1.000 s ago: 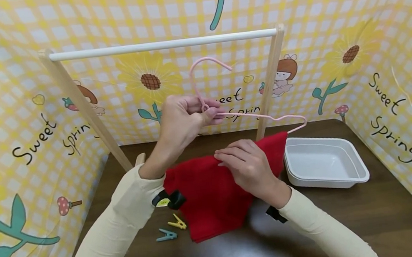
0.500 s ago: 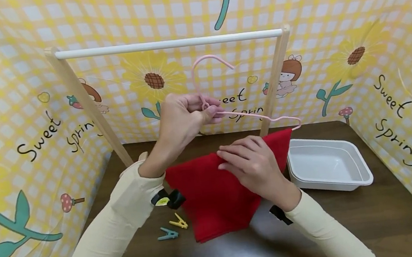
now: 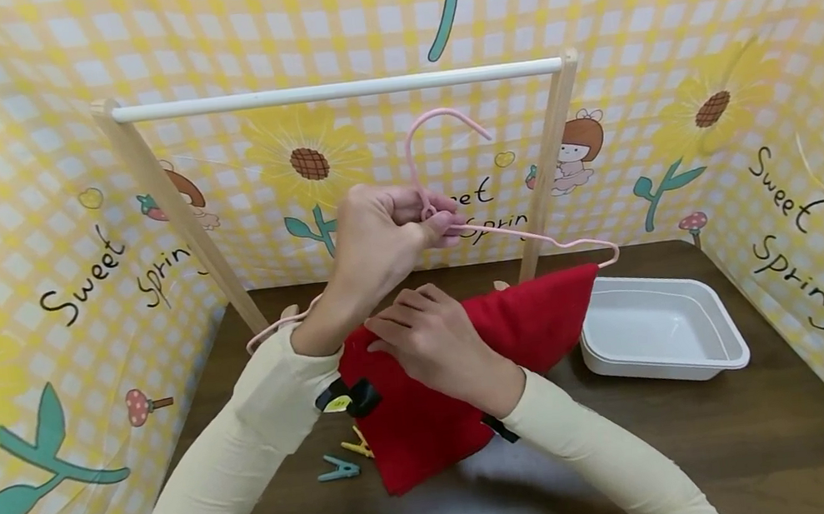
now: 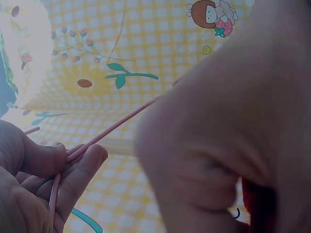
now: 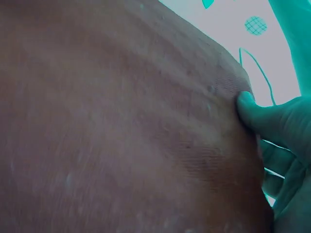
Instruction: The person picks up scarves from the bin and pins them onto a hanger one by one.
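My left hand (image 3: 379,231) pinches a pink wire hanger (image 3: 503,232) at the base of its hook, between thumb and fingers. The hook points up, below the rack's bar. A red cloth (image 3: 532,320) drapes over the hanger's lower part, reaching near its right end. My right hand (image 3: 432,347) grips the cloth near its upper left, just below the left wrist. In the right wrist view, off in colour, the thumb (image 5: 262,114) presses the cloth's edge (image 5: 146,121). The left wrist view shows the hanger wire (image 4: 116,124) between the left fingers.
A wooden rack with a white bar (image 3: 334,91) stands behind the hands. A white plastic tub (image 3: 730,341) is on the table at the right. A blue clothespin (image 3: 339,468) and a yellow clothespin (image 3: 356,444) lie at the cloth's lower left. Patterned fabric surrounds the table.
My right hand has moved left along the cloth, from its middle to its upper left. The left hand and hanger have shifted slightly right. The hanger's left end now shows beyond the left wrist.
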The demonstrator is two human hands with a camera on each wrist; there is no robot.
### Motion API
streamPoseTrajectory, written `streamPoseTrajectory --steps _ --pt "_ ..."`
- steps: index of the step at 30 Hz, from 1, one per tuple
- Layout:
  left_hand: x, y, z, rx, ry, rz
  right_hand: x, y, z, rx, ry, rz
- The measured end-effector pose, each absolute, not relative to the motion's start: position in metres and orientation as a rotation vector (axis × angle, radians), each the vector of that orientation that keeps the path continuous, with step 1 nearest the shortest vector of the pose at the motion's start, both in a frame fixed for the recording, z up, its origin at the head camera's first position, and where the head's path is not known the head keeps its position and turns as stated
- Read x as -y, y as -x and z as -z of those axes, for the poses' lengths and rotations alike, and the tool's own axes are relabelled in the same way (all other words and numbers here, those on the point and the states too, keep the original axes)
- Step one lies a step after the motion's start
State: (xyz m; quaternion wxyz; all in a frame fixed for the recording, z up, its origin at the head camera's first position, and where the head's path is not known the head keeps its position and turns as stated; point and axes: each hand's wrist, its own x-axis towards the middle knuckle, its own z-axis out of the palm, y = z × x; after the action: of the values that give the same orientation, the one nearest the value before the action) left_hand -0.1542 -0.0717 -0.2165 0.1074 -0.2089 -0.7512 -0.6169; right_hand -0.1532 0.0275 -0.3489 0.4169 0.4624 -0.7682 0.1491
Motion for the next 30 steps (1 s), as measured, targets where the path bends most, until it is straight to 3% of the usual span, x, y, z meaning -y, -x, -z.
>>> streamPoseTrajectory --steps 15,26,30 --pt "0.053 0.156 0.224 2.239 0.669 1.945 -0.023 0.148 0.331 2.022 -0.952 -0.761" --pt "0.05 0.15 0.219 2.277 0.656 1.944 -0.01 0.145 0.331 2.114 -0.909 -0.315" --pt "0.06 0.146 0.216 2.282 0.631 1.923 -0.014 0.138 0.339 1.999 -0.999 -0.394"
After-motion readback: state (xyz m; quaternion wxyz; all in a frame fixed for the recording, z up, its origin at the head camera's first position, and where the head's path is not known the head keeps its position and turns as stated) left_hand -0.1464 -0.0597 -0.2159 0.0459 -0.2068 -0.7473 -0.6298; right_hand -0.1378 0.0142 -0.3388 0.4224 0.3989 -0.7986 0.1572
